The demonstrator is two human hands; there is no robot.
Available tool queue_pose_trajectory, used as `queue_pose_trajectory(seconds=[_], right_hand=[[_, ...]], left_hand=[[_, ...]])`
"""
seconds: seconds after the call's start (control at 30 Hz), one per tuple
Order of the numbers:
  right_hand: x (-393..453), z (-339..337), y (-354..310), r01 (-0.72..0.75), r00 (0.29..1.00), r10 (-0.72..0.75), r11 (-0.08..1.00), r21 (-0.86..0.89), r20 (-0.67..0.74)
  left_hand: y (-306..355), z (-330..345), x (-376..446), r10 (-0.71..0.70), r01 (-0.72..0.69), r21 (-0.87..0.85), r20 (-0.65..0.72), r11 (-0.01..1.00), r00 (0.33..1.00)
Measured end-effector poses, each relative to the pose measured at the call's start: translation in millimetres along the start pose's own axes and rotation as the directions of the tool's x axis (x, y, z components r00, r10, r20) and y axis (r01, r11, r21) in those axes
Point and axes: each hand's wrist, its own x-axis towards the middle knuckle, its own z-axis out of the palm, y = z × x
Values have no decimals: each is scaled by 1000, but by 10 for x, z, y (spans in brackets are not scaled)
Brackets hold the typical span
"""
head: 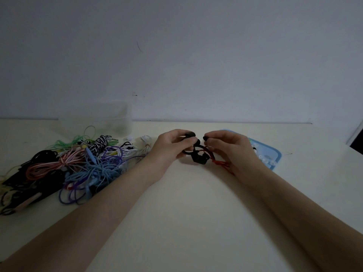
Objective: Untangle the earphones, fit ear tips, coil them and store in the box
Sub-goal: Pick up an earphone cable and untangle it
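My left hand (170, 145) grips a black earbud with an ear hook (191, 148) just above the table. My right hand (228, 147) pinches a small black ear tip (205, 138) between thumb and forefinger, a short gap from that earbud. The second black earbud (200, 159) hangs below, between both hands. The pair's red cable (221, 163) runs under my right palm. A clear plastic box (98, 118) stands at the back left against the wall. Whether it holds anything cannot be told.
A heap of tangled earphones (78, 163) in black, pink, blue, purple, green and striped cords covers the table's left side. A blue lid (265, 154) with several small pale ear tips lies behind my right hand. A dark object (356, 138) stands at the far right edge.
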Motion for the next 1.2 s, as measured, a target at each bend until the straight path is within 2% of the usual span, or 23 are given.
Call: queue_pose_trajectory(seconds=[0.2, 0.37, 0.53, 0.7, 1.0, 1.2], right_hand=[[-21, 23, -6, 38, 997, -34, 998, -50, 74], [-43, 31, 9, 101, 988, -76, 977, -188, 138], [-27, -2, 22, 89, 994, -75, 977, -195, 79], [-17, 7, 19, 77, 997, -74, 988, -133, 32], [-40, 22, -7, 97, 994, -92, 988, -116, 51], [-51, 29, -13, 88, 996, -83, 984, -156, 36]], left_hand=[[7, -7, -22, 9, -6, 68, -34, 998, 999], [22, 25, -40, 54, -53, 125, -5, 991, 999], [26, 17, -25, 15, -17, 53, 37, 998, 999], [6, 28, -19, 74, -64, 199, -40, 978, 996], [-25, 42, -18, 175, -140, 355, -69, 925, 982], [-32, 70, -28, 171, -124, 345, -108, 930, 979]])
